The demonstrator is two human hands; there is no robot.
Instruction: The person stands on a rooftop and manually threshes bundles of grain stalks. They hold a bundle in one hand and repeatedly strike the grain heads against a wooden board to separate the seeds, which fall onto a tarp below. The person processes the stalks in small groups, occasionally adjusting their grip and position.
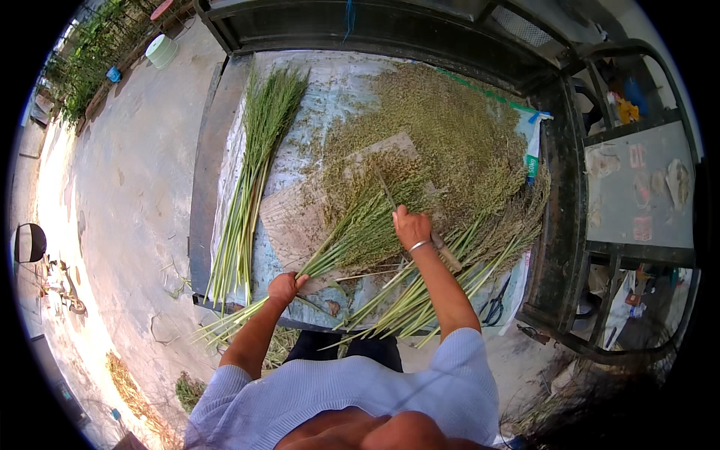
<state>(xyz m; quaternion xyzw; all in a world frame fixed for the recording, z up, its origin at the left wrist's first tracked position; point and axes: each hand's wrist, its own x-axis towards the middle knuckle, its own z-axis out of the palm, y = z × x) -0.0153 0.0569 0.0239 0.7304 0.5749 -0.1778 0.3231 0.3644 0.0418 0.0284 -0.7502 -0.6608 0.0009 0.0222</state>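
Note:
My left hand (285, 287) is closed around the stems of a bunch of green stalks (352, 229) with seed heads. The bunch slants up to the right over a ribbed board (289, 221). In my right hand (411, 226) is a long thin tool (385, 187); its blade-like end points up and left onto the seed heads. A wooden handle (448, 255) shows beyond my wrist, and whether it belongs to that tool I cannot tell. Loose seeds (450, 112) lie thickly beyond the board. Another stalk bunch (420, 304) lies under my right forearm.
Green stalks (251, 172) lie along the left side of the pale sheet (330, 75). Dark-handled scissors (493, 307) rest near its lower right corner. A dark metal frame (551, 232) borders the right and far sides. A pale green bucket (162, 51) stands on the concrete at far left.

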